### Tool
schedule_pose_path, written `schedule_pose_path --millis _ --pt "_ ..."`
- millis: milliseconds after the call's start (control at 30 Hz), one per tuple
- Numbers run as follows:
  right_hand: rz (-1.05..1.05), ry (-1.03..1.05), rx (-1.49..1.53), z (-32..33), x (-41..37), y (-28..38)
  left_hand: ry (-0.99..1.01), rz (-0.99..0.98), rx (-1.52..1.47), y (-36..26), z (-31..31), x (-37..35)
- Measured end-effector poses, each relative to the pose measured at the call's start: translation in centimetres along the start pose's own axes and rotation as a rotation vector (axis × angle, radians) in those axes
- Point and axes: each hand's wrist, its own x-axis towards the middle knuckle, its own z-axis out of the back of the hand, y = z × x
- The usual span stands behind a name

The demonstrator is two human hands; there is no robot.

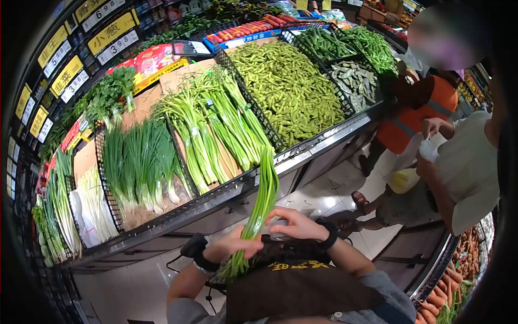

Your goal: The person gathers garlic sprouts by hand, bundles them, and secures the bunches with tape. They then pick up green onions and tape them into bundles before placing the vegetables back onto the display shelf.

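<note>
My left hand [232,248] is closed around a bunch of long green stalks [260,197] that look like garlic scapes. The bunch is tilted, with its upper end over the stand's front edge and its lower end below my hand. My right hand [302,224] is beside the stalks, its fingers curled round a pale, round thing like a roll of clear tape [279,229]. Part of that roll is hidden by the fingers. Similar bunched stalks [194,137] lie in the crate ahead of me.
Spring onions [145,156] fill the crate to the left, green bean pods [286,86] the one to the right. A metal edge [307,154] runs along the stand. At right are a person in an orange vest [413,116] and one in a light shirt [467,156]; carrots [440,291] lie lower right.
</note>
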Motion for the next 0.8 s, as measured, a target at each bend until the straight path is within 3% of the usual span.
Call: schedule_pose_path --millis 67,100,167,233,300,333,367,400,433,500,567,600,633,700,733,800 --pt "0.139 0.112 0.140 -0.7 1.2 -0.1 0.312 0.100 -0.199 -0.1 -0.2 -0.7" --pt "0.137 0.077 0.130 -1.1 2.0 0.7 0.343 0.114 -0.185 0.6 0.4 -0.4" --pt "0.219 0.219 0.221 -2.2 3.6 2.6 0.752 0.111 -0.657 2.8 1.8 -0.2" --pt "0.225 0.228 0.278 -2.6 4.4 2.6 0.783 0.051 -0.763 2.5 2.1 -0.2" --pt "0.222 0.253 0.347 -2.7 4.7 2.1 0.336 -0.118 -0.272 1.5 3.5 -0.4" --pt "0.158 0.131 0.150 -2.4 4.6 1.5 0.234 0.018 0.312 1.3 7.0 0.1" --pt "0.090 0.012 -0.046 -2.2 4.9 0.6 -0.011 -0.038 0.320 2.5 8.7 -0.1" --pt "0.244 -0.114 -0.168 -2.5 6.0 -1.4 -0.103 -0.175 0.433 1.8 8.3 -0.3" --pt "0.265 -0.224 -0.311 -3.0 6.8 -2.6 -0.203 -0.304 0.538 0.9 7.1 -0.4" --pt "-0.079 -0.113 -0.563 -3.2 7.7 -0.8 -0.454 -0.436 0.895 0.2 3.4 0.1" --pt "-0.050 -0.089 -0.747 -3.0 8.5 -0.3 -0.489 -0.177 0.683 0.0 2.9 1.0" --pt "-0.111 -0.004 -0.810 -2.8 8.5 1.6 -0.387 -0.457 0.566 2.1 4.3 2.4" --pt "-0.092 0.039 -0.788 -2.7 8.4 2.0 -0.407 -0.455 0.563 2.9 5.5 2.4" --pt "0.065 0.051 -0.638 -2.7 8.2 1.0 -0.093 -0.137 -0.089 3.9 7.1 1.8" --pt "0.201 0.042 -0.459 -3.0 8.5 0.2 -0.035 -0.126 -0.215 2.5 6.8 0.7" --pt "0.179 0.036 -0.343 -3.5 8.7 0.1 0.033 -0.125 -0.241 0.7 7.3 -0.8"
